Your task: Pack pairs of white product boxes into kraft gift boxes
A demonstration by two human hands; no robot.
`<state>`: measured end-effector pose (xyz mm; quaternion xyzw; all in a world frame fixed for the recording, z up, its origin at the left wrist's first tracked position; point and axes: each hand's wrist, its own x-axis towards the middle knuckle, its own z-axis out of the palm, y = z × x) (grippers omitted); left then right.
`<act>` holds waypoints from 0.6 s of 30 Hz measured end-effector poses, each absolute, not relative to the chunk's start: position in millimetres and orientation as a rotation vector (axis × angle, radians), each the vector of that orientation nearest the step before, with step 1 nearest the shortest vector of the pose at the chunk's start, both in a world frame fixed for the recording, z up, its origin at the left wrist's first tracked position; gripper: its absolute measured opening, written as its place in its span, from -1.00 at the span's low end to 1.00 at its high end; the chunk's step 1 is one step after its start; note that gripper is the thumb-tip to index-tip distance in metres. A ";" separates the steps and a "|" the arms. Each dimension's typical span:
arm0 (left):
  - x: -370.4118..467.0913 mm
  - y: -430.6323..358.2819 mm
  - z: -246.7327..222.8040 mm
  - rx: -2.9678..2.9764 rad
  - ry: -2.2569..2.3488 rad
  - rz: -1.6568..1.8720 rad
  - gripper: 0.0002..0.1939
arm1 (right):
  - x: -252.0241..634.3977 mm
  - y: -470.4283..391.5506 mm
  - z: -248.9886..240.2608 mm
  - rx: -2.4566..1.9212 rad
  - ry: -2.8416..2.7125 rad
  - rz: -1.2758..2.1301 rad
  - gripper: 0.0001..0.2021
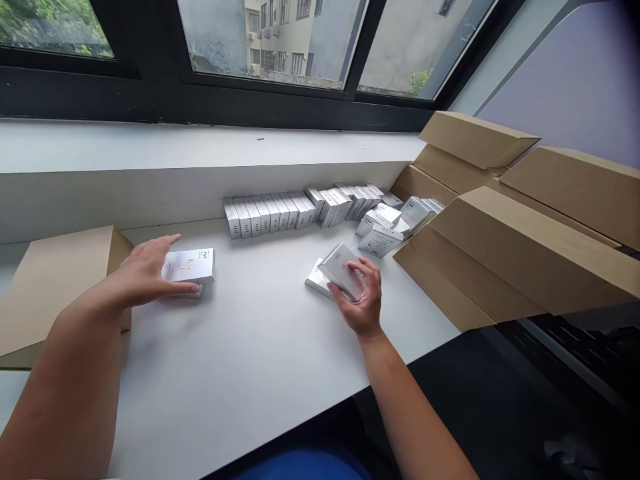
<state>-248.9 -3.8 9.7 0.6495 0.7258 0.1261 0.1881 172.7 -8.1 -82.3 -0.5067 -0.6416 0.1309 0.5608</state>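
Observation:
My left hand (145, 270) is at the left of the table, its fingers stretched apart around one end of a small white box (193, 265). The thumb lies along the box's front side, while the fingertips stand off its far edge. Part of another white box shows underneath. My right hand (364, 293) grips a small white box (341, 270) between thumb and fingers and holds it tilted. Below that one, a further white box (316, 280) is partly covered.
Along the wall stands a row of upright white boxes (270, 213). Several loose white boxes (381, 239) lie by the mouth of a large open carton (480, 267) at right. A brown cardboard box (60, 287) sits at left on the white table (240, 360). Windows rise behind the sill.

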 end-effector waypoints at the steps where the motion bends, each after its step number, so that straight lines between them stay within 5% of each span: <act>1: -246.9 -3.8 8.6 1.911 2.022 0.269 0.13 | 172.9 -8.0 -81.5 -1.205 -1.481 0.280 -0.53; 13: -245.6 -7.6 -2.4 1.879 2.135 -0.012 -0.43 | 181.6 -2.5 -84.1 -1.547 -1.712 0.486 -0.45; 18: -219.8 -8.4 2.0 1.818 2.269 -0.194 -0.34 | 172.2 -4.8 -81.9 -1.734 -1.739 0.241 -0.38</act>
